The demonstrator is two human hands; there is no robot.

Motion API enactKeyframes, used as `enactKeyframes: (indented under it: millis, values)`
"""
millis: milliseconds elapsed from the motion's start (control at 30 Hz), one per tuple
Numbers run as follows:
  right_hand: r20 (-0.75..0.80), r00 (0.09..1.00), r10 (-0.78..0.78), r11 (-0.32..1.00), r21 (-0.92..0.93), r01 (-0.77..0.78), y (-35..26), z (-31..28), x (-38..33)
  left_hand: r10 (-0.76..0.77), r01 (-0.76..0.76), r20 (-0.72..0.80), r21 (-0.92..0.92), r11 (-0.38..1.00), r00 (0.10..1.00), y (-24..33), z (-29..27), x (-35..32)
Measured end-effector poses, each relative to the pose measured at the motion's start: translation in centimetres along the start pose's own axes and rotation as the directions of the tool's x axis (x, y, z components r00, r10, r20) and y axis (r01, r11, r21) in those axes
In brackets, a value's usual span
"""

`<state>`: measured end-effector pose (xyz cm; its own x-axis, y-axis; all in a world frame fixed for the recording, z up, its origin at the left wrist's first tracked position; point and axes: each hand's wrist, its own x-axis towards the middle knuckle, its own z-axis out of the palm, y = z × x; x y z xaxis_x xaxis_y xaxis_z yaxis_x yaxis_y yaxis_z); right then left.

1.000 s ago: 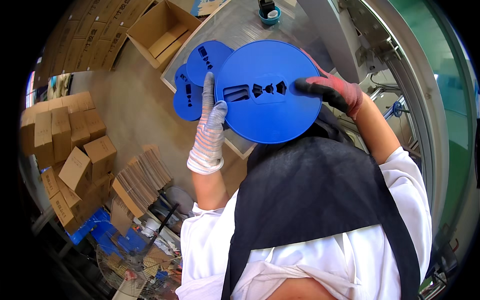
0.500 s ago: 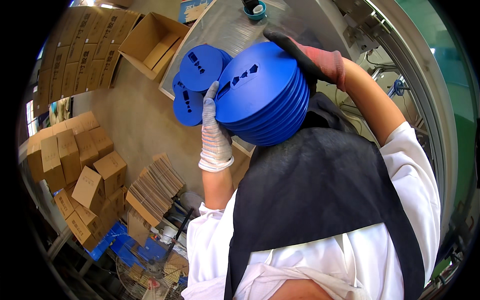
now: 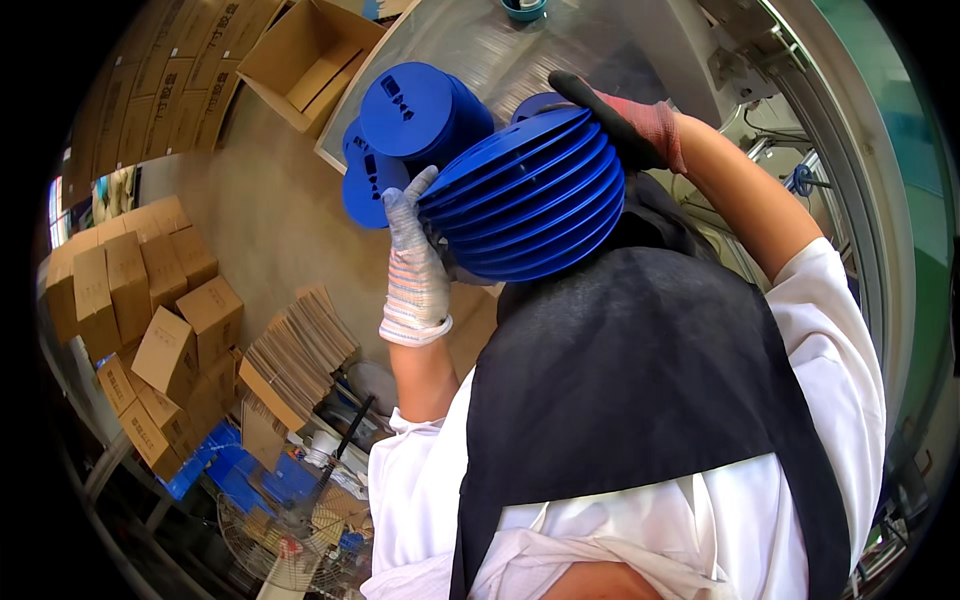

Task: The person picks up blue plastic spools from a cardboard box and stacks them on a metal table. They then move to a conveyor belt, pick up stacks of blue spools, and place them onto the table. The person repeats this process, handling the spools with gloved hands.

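Observation:
Between my two gloved hands I hold a stack of blue plastic reels (image 3: 530, 205), tilted so that the rims of several discs face me. My left hand (image 3: 415, 260), in a white and grey glove, grips the stack's left side, thumb up along the edge. On the upper right, my right hand (image 3: 635, 125), in a black and red glove, is closed on the stack; some of its fingers are hidden behind it. Another blue reel stack (image 3: 408, 110) stands just beyond, with a lower blue reel (image 3: 370, 185) beside it. Behind the held stack, part of one more blue reel (image 3: 538, 103) shows.
A metal-topped table (image 3: 470, 45) lies ahead, with a small teal cup (image 3: 524, 10) on it. An open carton (image 3: 310, 65) stands at its left. Closed boxes (image 3: 150, 290), flattened cardboard (image 3: 300, 355) and a wire-guarded fan (image 3: 285, 540) fill the left side. Machine framing (image 3: 850, 180) runs along the right.
The held stack has tipped, its top face turning away and its rims toward me. My left hand has shifted slightly left. A blue reel behind the stack has come into view.

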<state>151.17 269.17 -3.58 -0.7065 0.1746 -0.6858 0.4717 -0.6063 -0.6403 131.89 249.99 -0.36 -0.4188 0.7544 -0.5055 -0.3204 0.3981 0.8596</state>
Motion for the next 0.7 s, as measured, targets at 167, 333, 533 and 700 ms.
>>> enactKeyframes:
  millis: [167,333,533,700]
  values:
    - [0.094,0.996,-0.001,0.997,0.079,-0.006,1.1,-0.4,0.4,0.025,-0.022,-0.033,0.064,0.998,0.999,1.2,-0.4,-0.6]
    - [0.111,0.993,-0.033,0.959,0.285,0.001,1.4,0.4,0.3,0.023,-0.021,-0.034,0.078,0.997,0.999,1.4,-0.9,-1.0]
    - [0.256,0.885,-0.389,0.921,0.142,0.363,3.6,-0.2,1.3,0.027,-0.025,-0.021,0.077,0.997,0.999,1.7,-0.4,-0.3]
    - [0.158,0.971,-0.178,0.940,0.320,0.120,2.9,0.5,0.3,-0.044,0.044,0.002,0.097,0.994,0.999,1.9,-0.5,0.1]
